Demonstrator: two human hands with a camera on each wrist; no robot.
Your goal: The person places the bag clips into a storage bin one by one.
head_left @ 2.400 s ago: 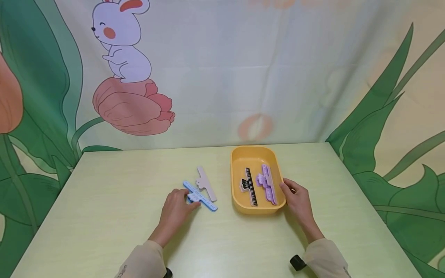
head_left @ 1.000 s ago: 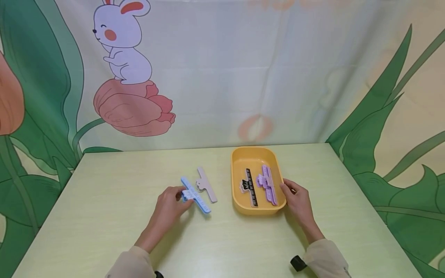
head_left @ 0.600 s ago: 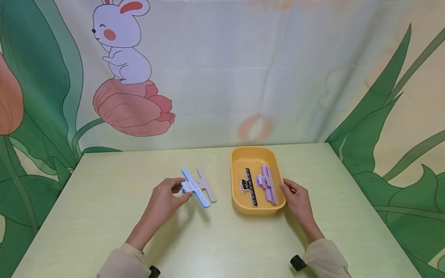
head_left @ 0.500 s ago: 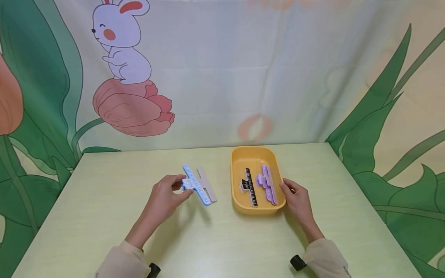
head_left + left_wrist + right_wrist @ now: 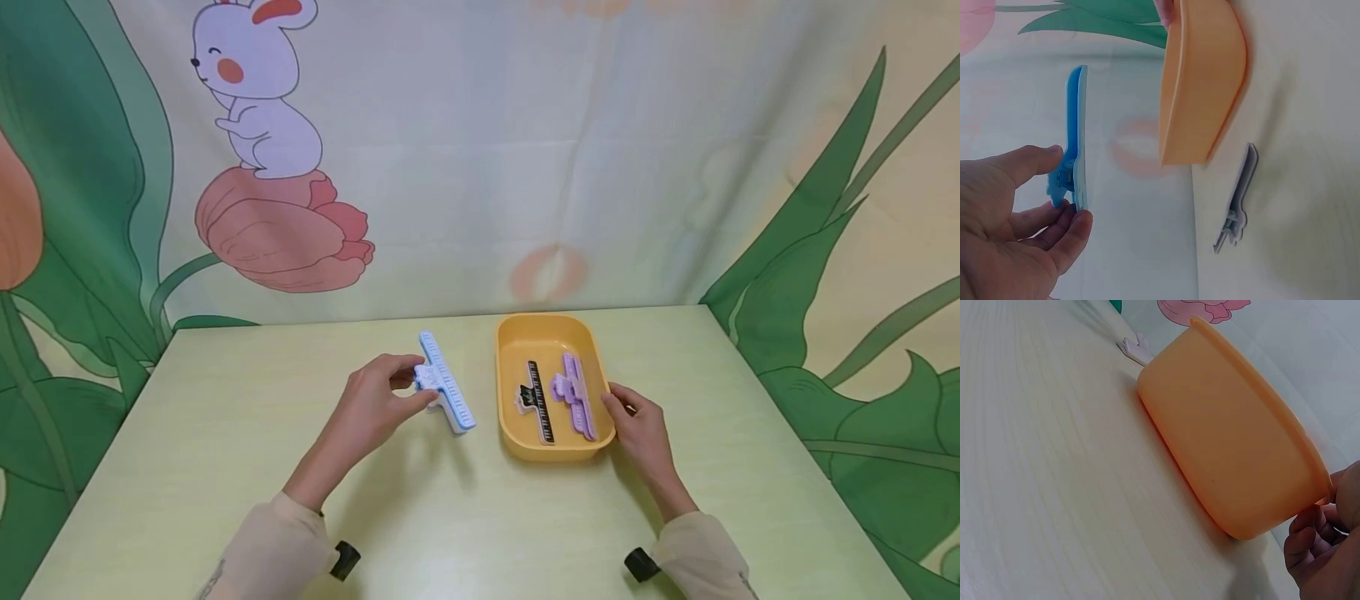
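Note:
My left hand (image 5: 381, 396) pinches a light blue clip (image 5: 447, 382) with a ruler-marked bar by its grip tab, up off the table. In the left wrist view the clip (image 5: 1077, 134) stands between thumb and fingers. Below it on the table lies a greyish-lilac clip (image 5: 1239, 190), mostly covered by the blue one in the head view. My right hand (image 5: 637, 423) pinches the right rim of the yellow plastic tray (image 5: 551, 454). Inside the tray lie a black-and-white clip (image 5: 542, 404) with a cat shape and a purple clip (image 5: 577, 398).
The pale table (image 5: 247, 433) ends at a fabric backdrop (image 5: 450, 208) printed with a rabbit and plants. A black band piece (image 5: 641, 565) shows at the right sleeve, another (image 5: 345, 560) at the left one.
My left hand has lifted the blue clip off the table, then carried it up and a little to the right, over the greyish-lilac clip. The right hand and tray keep their place.

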